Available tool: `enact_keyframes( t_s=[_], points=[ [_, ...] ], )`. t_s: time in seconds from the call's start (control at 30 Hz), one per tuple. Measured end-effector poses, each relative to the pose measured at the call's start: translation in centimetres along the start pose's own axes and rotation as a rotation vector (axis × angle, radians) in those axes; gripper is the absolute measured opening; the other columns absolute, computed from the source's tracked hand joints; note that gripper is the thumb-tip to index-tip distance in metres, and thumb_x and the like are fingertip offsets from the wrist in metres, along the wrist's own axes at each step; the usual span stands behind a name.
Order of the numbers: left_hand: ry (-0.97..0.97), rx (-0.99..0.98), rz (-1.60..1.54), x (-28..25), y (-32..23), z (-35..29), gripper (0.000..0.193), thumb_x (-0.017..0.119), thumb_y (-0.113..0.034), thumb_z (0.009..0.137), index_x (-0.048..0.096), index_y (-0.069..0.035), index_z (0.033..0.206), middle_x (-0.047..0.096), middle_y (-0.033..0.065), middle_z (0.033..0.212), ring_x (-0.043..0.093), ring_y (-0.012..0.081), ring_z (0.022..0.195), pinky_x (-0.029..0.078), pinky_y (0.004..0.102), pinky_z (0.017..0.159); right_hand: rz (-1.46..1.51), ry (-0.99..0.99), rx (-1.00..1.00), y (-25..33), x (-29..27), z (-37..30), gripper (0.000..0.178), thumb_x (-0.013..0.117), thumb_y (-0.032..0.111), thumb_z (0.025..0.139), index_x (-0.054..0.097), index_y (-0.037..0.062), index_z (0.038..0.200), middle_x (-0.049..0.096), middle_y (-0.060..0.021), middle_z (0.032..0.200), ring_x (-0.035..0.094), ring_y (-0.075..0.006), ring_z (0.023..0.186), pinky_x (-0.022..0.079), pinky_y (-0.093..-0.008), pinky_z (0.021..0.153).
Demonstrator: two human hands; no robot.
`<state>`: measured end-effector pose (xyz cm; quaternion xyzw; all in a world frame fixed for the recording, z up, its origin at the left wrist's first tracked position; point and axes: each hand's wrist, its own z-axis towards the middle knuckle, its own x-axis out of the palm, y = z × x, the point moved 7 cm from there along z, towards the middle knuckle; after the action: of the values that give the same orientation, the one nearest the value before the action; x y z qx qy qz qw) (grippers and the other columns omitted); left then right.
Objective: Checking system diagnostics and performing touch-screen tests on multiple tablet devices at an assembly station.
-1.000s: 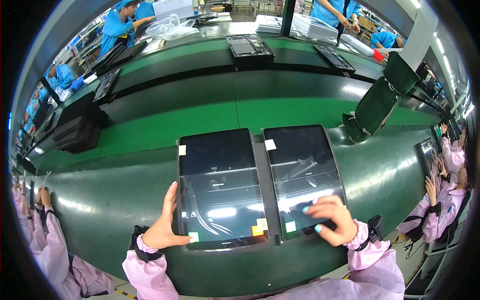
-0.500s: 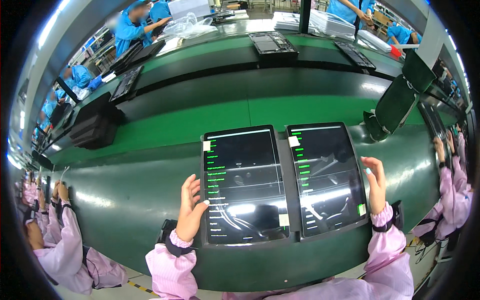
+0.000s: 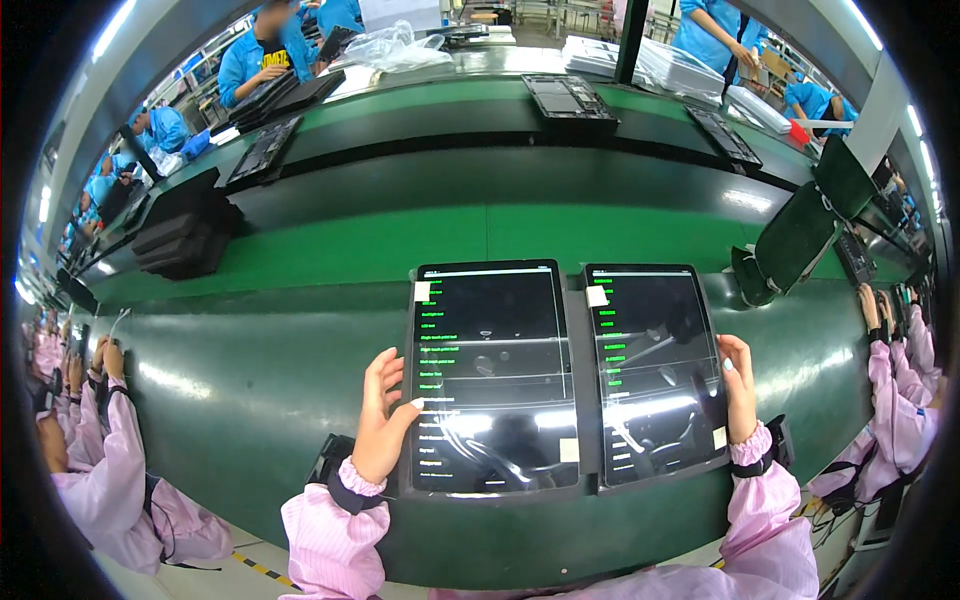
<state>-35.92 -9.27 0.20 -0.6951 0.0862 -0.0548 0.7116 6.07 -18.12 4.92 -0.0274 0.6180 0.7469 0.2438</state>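
Note:
Two tablets lie side by side on the green bench in front of me, both lit with dark screens and lists of mostly green lines. The left tablet [image 3: 497, 400] is the larger in view; the right tablet [image 3: 662, 400] sits close beside it with a dark strip between. My left hand [image 3: 385, 420] is at the left tablet's left edge, fingers apart, its thumb tip touching the screen near that edge. Along the right tablet's right edge is my right hand [image 3: 740, 390], fingers extended and holding nothing. Small pale stickers are on both screens.
A stack of black trays [image 3: 185, 225] stands at the left. At the right leans a green padded stand [image 3: 790, 250]. Beyond, opened devices [image 3: 570, 98] sit along a dark conveyor. Co-workers in pink sleeves [image 3: 100, 440] flank me; others in blue work across.
My right hand has come in to the right tablet's edge, its fingers now closer together. My left hand stays in place. The list on the right screen's lower part has turned greener.

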Motion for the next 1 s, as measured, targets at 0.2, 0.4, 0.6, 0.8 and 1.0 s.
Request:
enact_keyframes(
  t_s=[0.2, 0.4, 0.6, 0.8, 1.0],
  points=[
    [-0.060, 0.025, 0.026, -0.9, -0.6, -0.4, 0.058, 0.050, -0.004, 0.073, 0.029, -0.006, 0.126, 0.041, 0.0127, 0.114, 0.041, 0.0206, 0.103, 0.034, 0.0323, 0.088, 0.054, 0.021, -0.020, 0.8, 0.8, -0.6, 0.053, 0.048, 0.029, 0.081, 0.031, 0.0001, 0.121, 0.038, -0.0138, 0.121, 0.035, -0.0239, 0.115, 0.024, -0.0341, 0.098],
    [-0.169, -0.001, 0.077, -4.1, -0.2, 0.3, 0.043, 0.044, -0.003, 0.077, 0.039, -0.004, 0.119, 0.044, 0.0044, 0.093, 0.043, 0.0117, 0.084, 0.036, 0.0246, 0.077, 0.215, 0.117, 0.054, 0.9, 2.5, -1.2, 0.061, 0.055, 0.031, 0.078, 0.027, 0.0010, 0.123, 0.036, -0.0136, 0.122, 0.037, -0.0233, 0.113, 0.027, -0.0346, 0.096],
    [-0.216, -0.004, 0.187, -3.2, -0.9, 0.5, 0.037, 0.042, -0.005, 0.078, 0.042, -0.001, 0.115, 0.044, 0.0015, 0.089, 0.043, 0.0102, 0.082, 0.034, 0.0217, 0.076, 0.222, 0.112, 0.148, 0.4, 1.9, -0.5, 0.048, 0.052, 0.014, 0.078, 0.031, 0.0026, 0.121, 0.038, -0.0113, 0.121, 0.039, -0.0208, 0.111, 0.030, -0.0323, 0.093],
    [-0.241, -0.006, 0.214, -3.1, -0.9, 0.3, 0.039, 0.039, -0.007, 0.079, 0.040, 0.001, 0.118, 0.047, 0.0056, 0.096, 0.045, 0.0133, 0.089, 0.034, 0.0246, 0.084, 0.258, 0.112, 0.195, 0.2, 1.8, -0.5, 0.044, 0.049, 0.009, 0.079, 0.033, 0.0029, 0.120, 0.038, -0.0107, 0.122, 0.040, -0.0189, 0.109, 0.031, -0.0309, 0.092],
    [-0.282, -0.010, 0.274, -3.7, -0.7, 0.0, 0.038, 0.038, -0.007, 0.079, 0.041, 0.003, 0.116, 0.046, 0.0057, 0.097, 0.043, 0.0125, 0.091, 0.032, 0.0239, 0.084, 0.241, 0.116, 0.223, -0.3, 2.0, -1.2, 0.050, 0.054, 0.009, 0.077, 0.031, 0.0027, 0.121, 0.034, -0.0107, 0.124, 0.039, -0.0186, 0.109, 0.030, -0.0307, 0.092]
  ],
)
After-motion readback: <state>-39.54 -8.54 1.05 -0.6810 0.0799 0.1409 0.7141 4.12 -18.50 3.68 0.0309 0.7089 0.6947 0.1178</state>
